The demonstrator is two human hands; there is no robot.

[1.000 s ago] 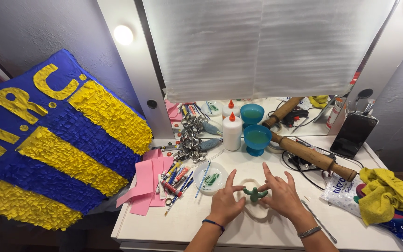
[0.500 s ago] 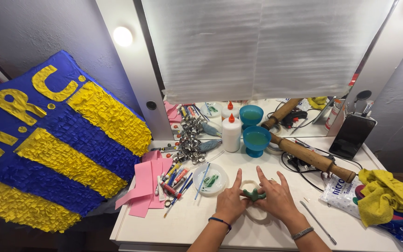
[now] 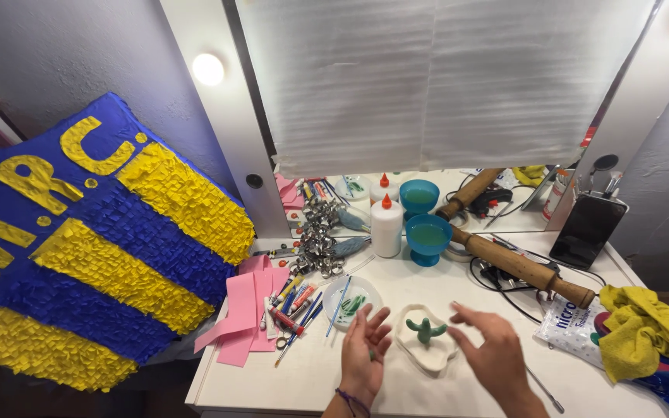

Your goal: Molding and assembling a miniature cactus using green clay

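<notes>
Hands hovered open, holding nothing: left hand (image 3: 365, 348) and right hand (image 3: 489, 348) beside the green cactus figure (image 3: 426, 330) on its white base (image 3: 427, 358). The figure looked soft and fragile; gripping the base seemed safer.

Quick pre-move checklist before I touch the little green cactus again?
1. Cactus upright on white base: ok.
2. Left hand off the cactus: ok, open beside the base.
3. Right hand empty: ok, fingers spread, hovering.
4. Green bit on left palm: cannot tell what it is.
5. Small white dish apart from the base: ok.
6. Thin metal tool within right hand's reach: ok.
</notes>
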